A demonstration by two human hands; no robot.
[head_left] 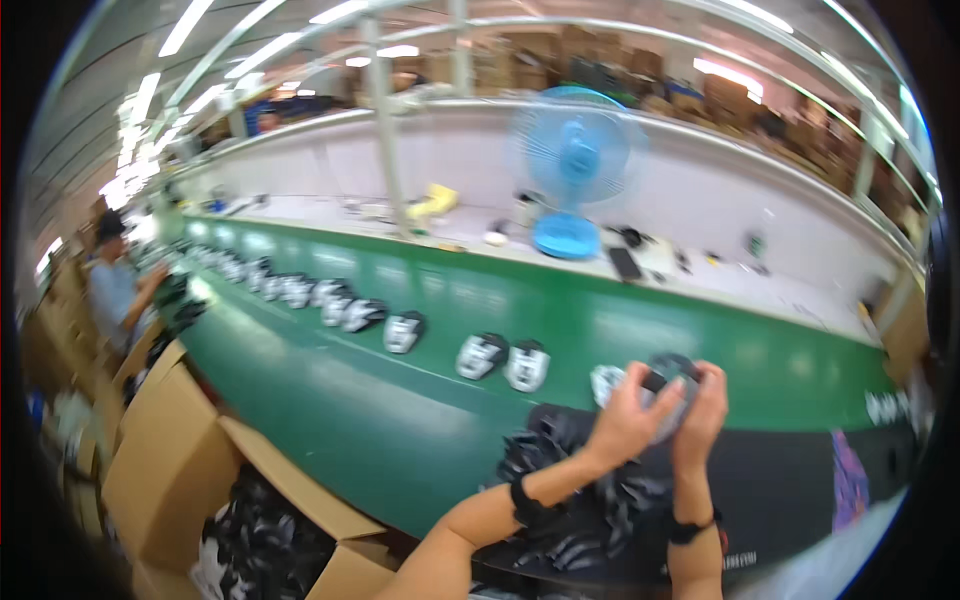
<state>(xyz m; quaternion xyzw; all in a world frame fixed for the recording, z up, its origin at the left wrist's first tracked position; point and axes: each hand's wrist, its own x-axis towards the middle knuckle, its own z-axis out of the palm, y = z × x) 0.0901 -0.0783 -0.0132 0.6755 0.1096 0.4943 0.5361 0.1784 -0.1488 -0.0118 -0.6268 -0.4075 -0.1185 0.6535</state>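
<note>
Both my hands are raised over the near edge of the green conveyor, closed round a rounded grey-and-black plastic piece (670, 412). My left hand (628, 420) grips it from the left and my right hand (704, 415) from the right; the palms hide part of it. Just behind my left hand a white piece (604, 382) lies on the belt. Below my hands, loose black curved parts (530, 455) are heaped on a black mat (780, 470). Each wrist wears a black band.
Rounded black-and-white pieces (404, 332) stand in a row along the green conveyor (300, 375). An open cardboard box (165, 460) of black parts is at my lower left. A blue fan (568, 235) stands on the white shelf behind. Far left, another person (115, 285) works at the belt.
</note>
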